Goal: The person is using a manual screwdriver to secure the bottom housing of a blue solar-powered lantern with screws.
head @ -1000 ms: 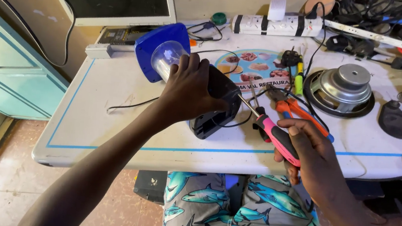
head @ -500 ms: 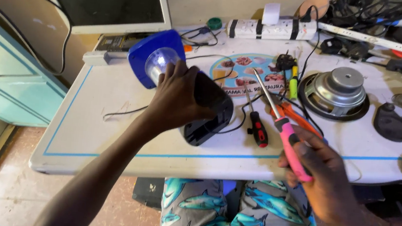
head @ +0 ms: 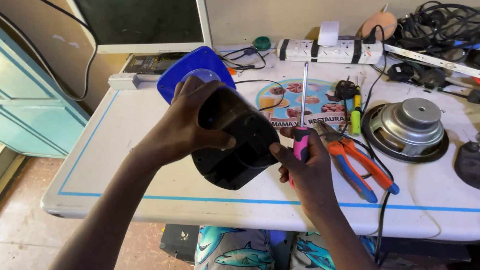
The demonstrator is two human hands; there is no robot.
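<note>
Around our hands the white table [head: 135, 143] carries orange-and-blue pliers [head: 359, 163], a bare speaker driver [head: 411, 128] and a power strip [head: 331, 49] by the monitor [head: 135, 4]. Our left hand [head: 185, 127] wraps closed around the black, blue-headed lamp [head: 233, 143] held over the table's front half. Our right hand [head: 309, 170] grips the pink-handled screwdriver [head: 300, 140] upright, thumb touching the lamp's base.
</note>
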